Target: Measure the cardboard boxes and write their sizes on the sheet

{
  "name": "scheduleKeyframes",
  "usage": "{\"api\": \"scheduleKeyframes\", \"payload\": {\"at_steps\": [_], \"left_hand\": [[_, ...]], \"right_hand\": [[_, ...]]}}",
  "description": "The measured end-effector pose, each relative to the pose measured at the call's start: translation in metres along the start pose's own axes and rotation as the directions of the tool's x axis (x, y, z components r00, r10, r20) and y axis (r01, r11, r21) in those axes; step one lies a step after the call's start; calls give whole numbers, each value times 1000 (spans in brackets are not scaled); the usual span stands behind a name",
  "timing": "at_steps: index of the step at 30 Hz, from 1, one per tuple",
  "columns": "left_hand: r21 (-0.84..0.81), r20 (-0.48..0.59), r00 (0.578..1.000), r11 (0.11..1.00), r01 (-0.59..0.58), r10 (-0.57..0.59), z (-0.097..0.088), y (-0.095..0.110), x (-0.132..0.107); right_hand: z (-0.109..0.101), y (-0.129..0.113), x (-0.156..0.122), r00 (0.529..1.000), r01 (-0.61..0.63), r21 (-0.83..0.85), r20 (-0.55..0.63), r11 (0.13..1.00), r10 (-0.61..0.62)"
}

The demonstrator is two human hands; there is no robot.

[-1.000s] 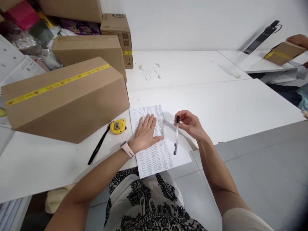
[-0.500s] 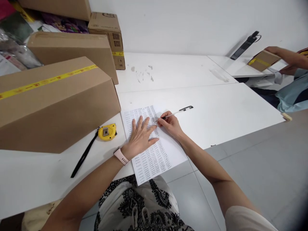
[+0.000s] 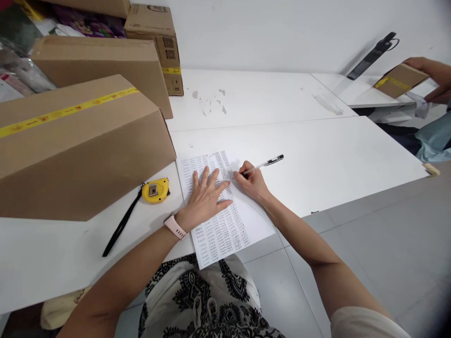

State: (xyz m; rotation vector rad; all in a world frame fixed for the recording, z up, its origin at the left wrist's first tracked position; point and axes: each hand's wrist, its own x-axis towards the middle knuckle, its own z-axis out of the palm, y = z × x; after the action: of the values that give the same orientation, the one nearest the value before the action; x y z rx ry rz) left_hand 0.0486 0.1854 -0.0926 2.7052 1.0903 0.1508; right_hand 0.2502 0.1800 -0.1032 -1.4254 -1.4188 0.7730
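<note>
A printed sheet of paper with dense columns of text lies at the near edge of the white table. My left hand rests flat on it, fingers spread, with a pink watch on the wrist. My right hand grips a clear pen with a black cap, its tip down on the sheet's right column beside my left fingertips.
A yellow tape measure with a black strap lies left of the sheet. Large taped cardboard boxes crowd the left side. At far right another person's hand holds a small box; a black folded umbrella leans on the wall.
My right hand turned the pen from hanging upright above the sheet to a writing grip and brought its tip onto the paper. My left hand stayed flat on the sheet.
</note>
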Motion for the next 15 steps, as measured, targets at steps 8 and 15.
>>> {"api": "scheduleKeyframes", "payload": {"at_steps": [8,15], "left_hand": [[-9,-22,1000,1000,-4,3,2,-1,0],[-27,-22,1000,1000,3,-4,2,-1,0]], "right_hand": [[0,0,0,1000,5,-7,18,1000,-5],[1,0,0,1000,4,-23,20,1000,-4]]}}
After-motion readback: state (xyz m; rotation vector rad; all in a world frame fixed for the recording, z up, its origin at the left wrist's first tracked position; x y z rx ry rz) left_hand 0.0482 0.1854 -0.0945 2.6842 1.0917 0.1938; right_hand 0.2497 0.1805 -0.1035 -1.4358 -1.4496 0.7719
